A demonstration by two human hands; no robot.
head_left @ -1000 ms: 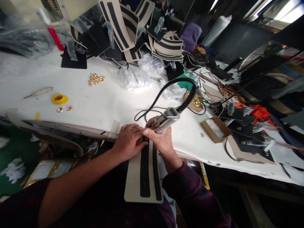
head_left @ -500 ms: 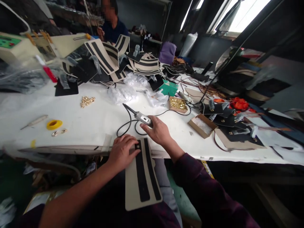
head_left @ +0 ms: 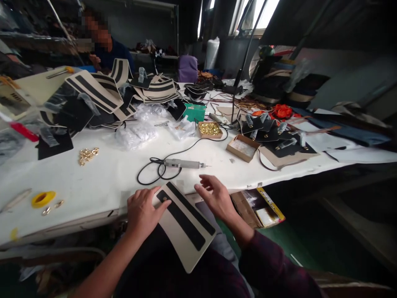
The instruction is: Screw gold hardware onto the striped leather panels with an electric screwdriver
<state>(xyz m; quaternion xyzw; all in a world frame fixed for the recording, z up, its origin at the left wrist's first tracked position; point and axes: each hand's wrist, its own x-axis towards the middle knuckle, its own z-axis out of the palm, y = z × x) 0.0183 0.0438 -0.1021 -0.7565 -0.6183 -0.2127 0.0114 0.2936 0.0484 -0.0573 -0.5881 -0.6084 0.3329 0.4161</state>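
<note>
A beige panel with two black stripes (head_left: 186, 219) is gripped near its top left corner by my left hand (head_left: 143, 211). The thumb lies on top, beside a small round metal stud on one stripe; the other fingers are partly hidden. My right hand (head_left: 216, 195) hovers just right of the panel's upper edge, fingers apart, holding nothing. Beyond both hands, a grey electric screwdriver (head_left: 182, 164) lies on the white table (head_left: 124, 174), its thin tip pointing right and its black cord looped at the left.
Gold clasps (head_left: 87, 156) and a yellow tape roll (head_left: 43, 199) lie to the left. Boxes of gold hardware (head_left: 210, 129) and clear pieces (head_left: 243, 147) stand behind. More striped panels (head_left: 158, 89) are piled at the back. A person (head_left: 108, 49) sits across the table.
My right hand has let go of the electric screwdriver, which now lies on the table. The panel has tilted, its lower end swinging right. The view has turned to the right.
</note>
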